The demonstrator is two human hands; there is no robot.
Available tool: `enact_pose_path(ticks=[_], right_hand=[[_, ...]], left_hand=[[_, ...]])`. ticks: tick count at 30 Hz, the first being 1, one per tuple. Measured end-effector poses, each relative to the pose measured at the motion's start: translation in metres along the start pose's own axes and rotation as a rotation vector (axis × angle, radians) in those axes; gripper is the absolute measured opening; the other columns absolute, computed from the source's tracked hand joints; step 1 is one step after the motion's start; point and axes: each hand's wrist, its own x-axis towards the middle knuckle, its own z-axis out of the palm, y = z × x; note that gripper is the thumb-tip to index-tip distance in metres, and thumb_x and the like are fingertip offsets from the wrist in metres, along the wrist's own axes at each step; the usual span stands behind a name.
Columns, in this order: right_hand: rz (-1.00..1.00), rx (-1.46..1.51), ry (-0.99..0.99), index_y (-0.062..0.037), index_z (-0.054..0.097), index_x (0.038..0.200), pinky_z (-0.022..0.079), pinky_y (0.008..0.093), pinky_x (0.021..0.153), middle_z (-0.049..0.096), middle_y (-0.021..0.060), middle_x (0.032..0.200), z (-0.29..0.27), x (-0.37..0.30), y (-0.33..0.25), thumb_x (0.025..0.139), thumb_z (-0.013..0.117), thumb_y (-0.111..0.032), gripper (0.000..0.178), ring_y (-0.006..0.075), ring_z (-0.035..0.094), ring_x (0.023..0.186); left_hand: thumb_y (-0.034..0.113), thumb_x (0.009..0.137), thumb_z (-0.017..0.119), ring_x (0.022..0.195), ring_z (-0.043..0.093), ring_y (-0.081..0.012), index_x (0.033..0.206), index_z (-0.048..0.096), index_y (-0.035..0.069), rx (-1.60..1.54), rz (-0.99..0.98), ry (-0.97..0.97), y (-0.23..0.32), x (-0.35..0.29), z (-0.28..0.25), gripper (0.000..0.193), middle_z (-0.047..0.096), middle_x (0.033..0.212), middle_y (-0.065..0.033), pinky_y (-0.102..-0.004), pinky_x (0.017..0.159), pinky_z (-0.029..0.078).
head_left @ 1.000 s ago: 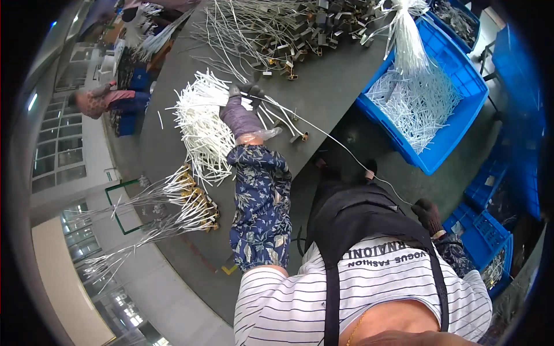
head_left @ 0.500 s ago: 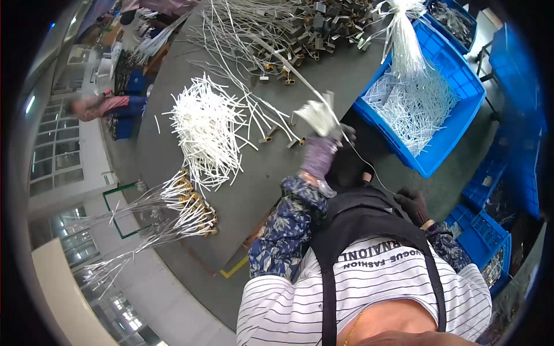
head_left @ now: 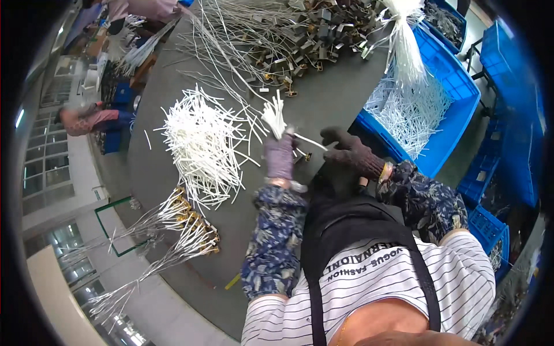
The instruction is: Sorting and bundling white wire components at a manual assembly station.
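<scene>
Far left, bundles of white wires with brassy ends [head_left: 196, 224] sit at the edge of the grey worktop [head_left: 147, 173], then there's a messy heap of short white tubes [head_left: 202, 150]. Next to that, the gloved left hand [head_left: 281, 154] has its grip closed round a bunch of white tubes [head_left: 273, 117], over the worktop. One tube [head_left: 310, 142] sticks out towards the right hand [head_left: 355, 153], grip loosely open, can't tell if it's touching. Blue crate [head_left: 459, 95] further right.

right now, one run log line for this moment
left purple-gloved hand: holds short white tube bundle; right dark-gloved hand: open, contact with jutting white tube unclear; loose white tube pile: on grey table
</scene>
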Motion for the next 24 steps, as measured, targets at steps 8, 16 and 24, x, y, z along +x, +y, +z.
enact_pose_path(ticks=[8, 16, 24], right_hand=[[-0.513, -0.88, 0.524, -0.0071, 0.052, 0.123, 0.051, 0.0416, 0.08, 0.053, 0.0226, 0.119, -0.016, 0.149, -0.089, 0.072, 0.075, -0.029, 0.06, 0.0385, 0.06, 0.098], [0.014, 0.166, 0.139, -0.0031, 0.06, 0.091, 0.048, 0.0302, 0.059, 0.058, 0.0042, 0.075, -0.048, 0.085, -0.045, 0.076, 0.07, -0.011, 0.02, 0.0149, 0.057, 0.068], [0.201, 0.539, 0.249, -0.0076, 0.056, 0.081, 0.039, 0.0243, 0.047, 0.052, 0.001, 0.066, -0.08, -0.14, 0.068, 0.081, 0.065, -0.019, 0.015, 0.0087, 0.048, 0.055]], left_hand=[[0.026, 0.085, 0.067, 0.046, 0.053, -0.0112, 0.09, 0.063, 0.003, 0.187, -0.135, -0.007, 0.025, 0.043, -0.055, 0.024, 0.06, 0.061, -0.0025, -0.0262, 0.038, 0.04], [0.032, 0.091, 0.058, 0.087, 0.067, -0.026, 0.104, 0.055, -0.006, -0.698, -0.198, -0.219, 0.009, 0.018, 0.023, 0.04, 0.065, 0.091, -0.0135, -0.0407, 0.075, 0.058], [0.037, 0.096, 0.05, 0.07, 0.06, -0.0175, 0.097, 0.055, 0.009, -0.706, -0.352, -0.373, 0.036, 0.006, 0.092, 0.028, 0.062, 0.083, -0.0048, -0.0343, 0.069, 0.055]])
